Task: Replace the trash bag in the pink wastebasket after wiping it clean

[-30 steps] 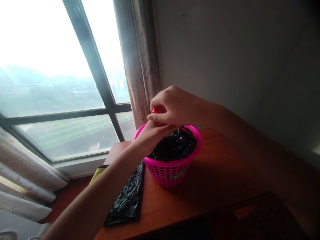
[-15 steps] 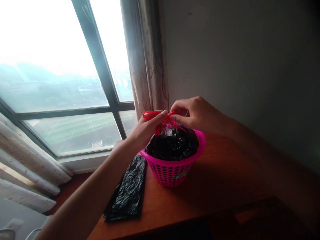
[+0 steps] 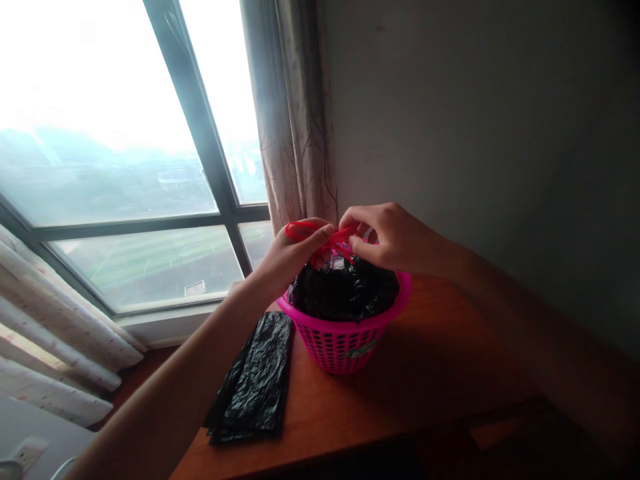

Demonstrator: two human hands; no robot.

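Observation:
A pink plastic basket (image 3: 345, 340) with holes in its side stands upright on the wooden table. Inside it sits a black garbage bag (image 3: 345, 293), its top gathered toward my hands. My left hand (image 3: 300, 245) is closed around the bag's red drawstring (image 3: 299, 230), with a loop showing above the fingers. From the right, my right hand (image 3: 380, 233) pinches the strands of the same red drawstring close to my left thumb. Both hands are over the far part of the basket's rim. The exact finger contact is partly hidden.
Folded black garbage bags (image 3: 257, 380) lie in a stack left of the basket on the table (image 3: 320, 420). A window (image 3: 145, 253) and a curtain (image 3: 305, 133) are behind on the left, and a grey wall (image 3: 450, 120) rises behind on the right.
The black bag's top has been drawn up higher and bulges more. My right hand has shifted slightly down with its hold on the drawstring; my left hand has barely moved.

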